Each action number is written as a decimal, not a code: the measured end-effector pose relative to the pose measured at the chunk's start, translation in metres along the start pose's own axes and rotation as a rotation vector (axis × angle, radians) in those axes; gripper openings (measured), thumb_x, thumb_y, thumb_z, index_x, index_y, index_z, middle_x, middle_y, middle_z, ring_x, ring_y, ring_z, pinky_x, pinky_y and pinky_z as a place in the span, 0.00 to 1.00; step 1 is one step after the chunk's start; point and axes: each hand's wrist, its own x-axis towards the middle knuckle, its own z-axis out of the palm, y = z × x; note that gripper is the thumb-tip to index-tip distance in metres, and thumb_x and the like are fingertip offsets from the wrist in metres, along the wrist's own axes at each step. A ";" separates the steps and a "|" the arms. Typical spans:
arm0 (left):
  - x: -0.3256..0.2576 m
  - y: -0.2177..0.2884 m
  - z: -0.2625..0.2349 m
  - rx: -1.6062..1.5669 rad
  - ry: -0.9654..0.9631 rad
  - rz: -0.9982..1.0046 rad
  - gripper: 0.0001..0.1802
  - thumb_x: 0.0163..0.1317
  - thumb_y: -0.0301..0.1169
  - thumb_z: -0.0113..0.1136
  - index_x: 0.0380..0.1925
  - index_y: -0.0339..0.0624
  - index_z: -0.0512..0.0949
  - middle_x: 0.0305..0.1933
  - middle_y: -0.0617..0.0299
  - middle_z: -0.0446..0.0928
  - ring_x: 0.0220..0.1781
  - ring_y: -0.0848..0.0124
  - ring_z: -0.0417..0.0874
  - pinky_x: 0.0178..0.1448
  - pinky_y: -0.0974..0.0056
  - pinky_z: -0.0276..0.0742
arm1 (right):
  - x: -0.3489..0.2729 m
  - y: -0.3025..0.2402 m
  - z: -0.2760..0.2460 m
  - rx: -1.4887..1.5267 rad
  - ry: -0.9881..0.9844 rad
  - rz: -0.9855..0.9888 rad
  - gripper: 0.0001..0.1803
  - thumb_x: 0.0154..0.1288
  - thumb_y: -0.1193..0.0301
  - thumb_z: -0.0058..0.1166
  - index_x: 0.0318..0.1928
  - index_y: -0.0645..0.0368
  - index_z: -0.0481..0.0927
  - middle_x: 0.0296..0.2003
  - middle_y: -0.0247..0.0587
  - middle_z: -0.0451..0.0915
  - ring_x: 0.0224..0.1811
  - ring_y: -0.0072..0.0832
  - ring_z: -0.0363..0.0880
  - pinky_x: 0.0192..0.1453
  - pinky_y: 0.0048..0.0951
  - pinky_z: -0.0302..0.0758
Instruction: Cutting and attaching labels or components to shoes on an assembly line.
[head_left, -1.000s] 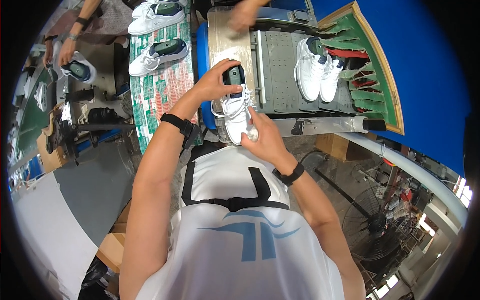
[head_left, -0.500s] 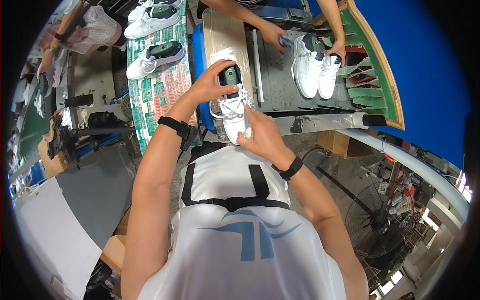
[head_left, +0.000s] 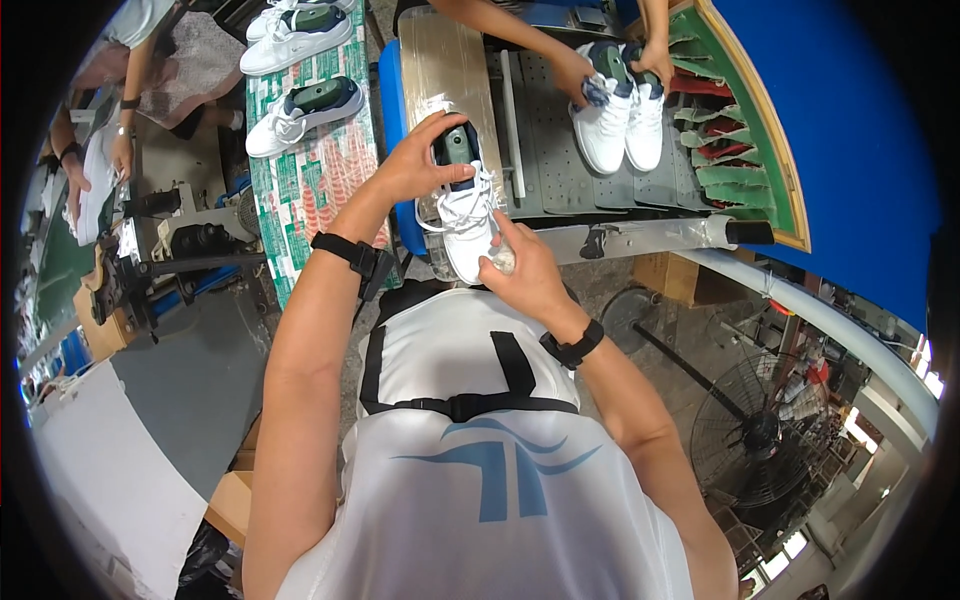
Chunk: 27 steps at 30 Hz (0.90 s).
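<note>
A white lace-up sneaker (head_left: 464,250) with a dark lining lies toe toward me on the plastic-wrapped board in front of me. A green shoe last (head_left: 457,147) fills its opening. My left hand (head_left: 410,165) clasps the collar, thumb on one side and fingers around the heel. Against the toe's right side, my right hand (head_left: 532,278) pinches a small whitish lump (head_left: 505,262); its material cannot be made out. The loose laces lie over the sneaker's tongue.
On the left, several white sneakers with lasts (head_left: 303,112) stand on a taped bench (head_left: 330,185). Across from me, a co-worker's hands (head_left: 570,75) hold two sneakers (head_left: 603,130) over a metal conveyor (head_left: 540,150) beside green strip curtains (head_left: 735,185). A floor fan (head_left: 760,432) stands at right.
My right hand has shifted slightly along the toe. The co-worker's free hand has come to the pair of sneakers, which has moved left and away from me. My left hand keeps its hold.
</note>
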 end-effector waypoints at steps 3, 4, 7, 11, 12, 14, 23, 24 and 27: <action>0.001 0.003 -0.002 0.023 -0.031 0.012 0.47 0.60 0.40 0.84 0.78 0.51 0.71 0.85 0.43 0.59 0.86 0.53 0.63 0.88 0.47 0.62 | 0.003 -0.002 0.004 0.032 0.038 -0.028 0.42 0.61 0.64 0.68 0.73 0.72 0.73 0.47 0.55 0.83 0.51 0.52 0.85 0.60 0.43 0.80; 0.000 0.004 -0.002 0.017 -0.014 0.015 0.47 0.58 0.40 0.85 0.77 0.50 0.72 0.84 0.41 0.60 0.86 0.50 0.64 0.85 0.51 0.65 | 0.003 -0.003 0.003 0.014 0.027 -0.034 0.42 0.61 0.64 0.68 0.73 0.72 0.72 0.47 0.55 0.83 0.51 0.52 0.84 0.60 0.43 0.80; 0.001 0.009 -0.003 -0.003 -0.025 0.006 0.47 0.58 0.40 0.85 0.77 0.51 0.72 0.84 0.41 0.61 0.86 0.50 0.64 0.85 0.51 0.65 | 0.005 0.002 0.003 -0.009 0.025 -0.062 0.43 0.60 0.63 0.68 0.72 0.73 0.72 0.46 0.54 0.82 0.50 0.52 0.84 0.58 0.44 0.80; 0.001 0.006 -0.007 -0.016 -0.065 -0.024 0.47 0.59 0.40 0.84 0.78 0.53 0.71 0.85 0.44 0.60 0.86 0.52 0.63 0.87 0.47 0.63 | -0.015 -0.008 -0.008 -0.403 -0.066 -0.198 0.45 0.58 0.63 0.69 0.73 0.75 0.71 0.47 0.55 0.82 0.49 0.51 0.82 0.57 0.47 0.77; 0.001 0.004 -0.006 -0.016 -0.062 -0.021 0.47 0.59 0.40 0.84 0.78 0.53 0.71 0.85 0.44 0.60 0.86 0.52 0.63 0.87 0.47 0.63 | -0.023 -0.012 -0.009 -0.406 -0.065 -0.201 0.45 0.58 0.63 0.69 0.73 0.75 0.71 0.47 0.55 0.82 0.49 0.51 0.82 0.57 0.47 0.77; 0.000 0.006 -0.002 0.117 0.031 0.004 0.46 0.57 0.39 0.85 0.74 0.45 0.74 0.78 0.48 0.70 0.78 0.55 0.74 0.81 0.57 0.71 | -0.035 -0.019 -0.010 -0.393 -0.082 -0.171 0.46 0.56 0.62 0.69 0.72 0.76 0.71 0.46 0.57 0.82 0.47 0.51 0.81 0.55 0.48 0.75; -0.005 0.001 -0.002 0.112 0.057 0.040 0.45 0.56 0.39 0.86 0.72 0.41 0.76 0.72 0.50 0.74 0.74 0.55 0.77 0.78 0.57 0.72 | -0.004 -0.019 0.005 -0.403 -0.032 -0.270 0.46 0.57 0.60 0.69 0.72 0.76 0.71 0.43 0.58 0.81 0.46 0.53 0.81 0.54 0.50 0.77; -0.002 0.004 -0.003 0.111 0.058 0.043 0.45 0.56 0.39 0.86 0.72 0.41 0.76 0.72 0.50 0.74 0.74 0.55 0.77 0.78 0.57 0.72 | -0.022 -0.019 0.001 -0.401 -0.107 -0.214 0.46 0.57 0.60 0.69 0.72 0.76 0.72 0.43 0.58 0.81 0.46 0.53 0.81 0.54 0.51 0.77; -0.001 0.015 -0.002 0.024 0.022 0.081 0.44 0.56 0.38 0.86 0.71 0.41 0.76 0.70 0.49 0.75 0.73 0.55 0.77 0.77 0.57 0.72 | -0.040 -0.028 -0.017 -0.316 -0.131 -0.183 0.45 0.57 0.60 0.69 0.70 0.77 0.73 0.41 0.57 0.81 0.44 0.53 0.82 0.53 0.51 0.78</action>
